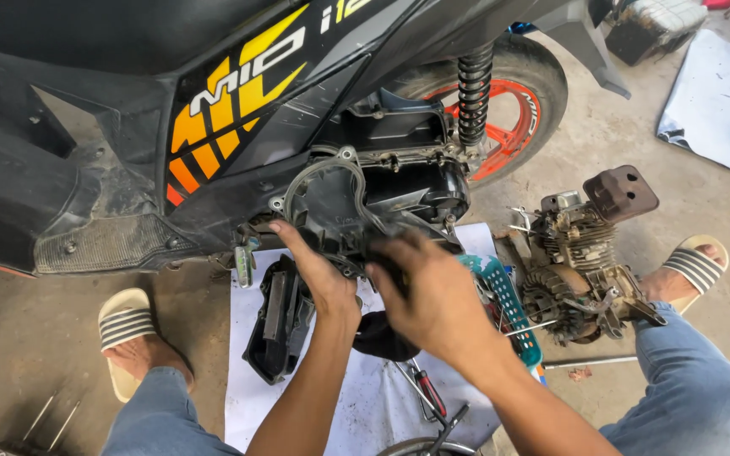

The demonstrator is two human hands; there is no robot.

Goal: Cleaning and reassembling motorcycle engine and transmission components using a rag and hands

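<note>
Here: black plastic engine cover (344, 203), rigid, probably light; best held by its rim. Left hand (318, 270) grips its lower edge; right hand (433, 291), at three o'clock, clasps it.

Right hand (433, 295) fingertips behind housing (331, 203)

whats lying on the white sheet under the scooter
On the white sheet: a black plastic cover, a red-handled screwdriver and a teal basket. The left hand and right hand hide whatever lies beneath them.
</note>
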